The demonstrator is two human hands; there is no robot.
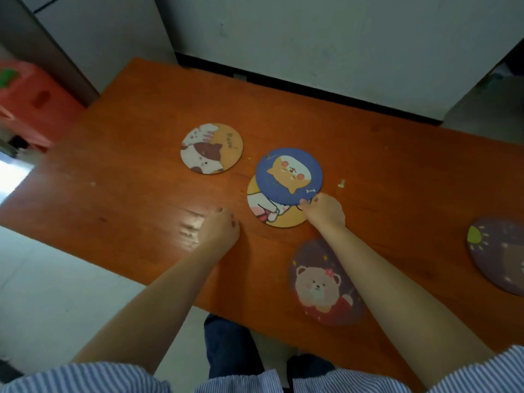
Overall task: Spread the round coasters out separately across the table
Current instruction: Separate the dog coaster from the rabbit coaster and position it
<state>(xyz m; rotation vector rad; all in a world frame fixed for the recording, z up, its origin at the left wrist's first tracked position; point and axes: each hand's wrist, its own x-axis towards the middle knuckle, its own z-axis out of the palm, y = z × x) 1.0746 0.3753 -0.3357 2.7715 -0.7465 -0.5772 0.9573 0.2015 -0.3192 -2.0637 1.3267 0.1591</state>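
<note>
On orange table (368, 165): five round coasters. Cat coaster (211, 148) lies alone at far left; bear coaster (323, 282) near front edge; purple sun coaster (499, 255) at right edge, cut by frame. Blue dog coaster (289, 176) overlaps yellow coaster (272, 209). Right hand (326, 212) pinches blue dog coaster's near rim, fingers closed on it. Left hand (219, 229) curled loosely, knuckles on bare table, holding nothing.

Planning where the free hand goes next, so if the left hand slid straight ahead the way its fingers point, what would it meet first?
Probably nothing on the orange wooden table: the left hand points up-left, apparently passing left of the round cat-print coaster, though depth is unclear.
</note>
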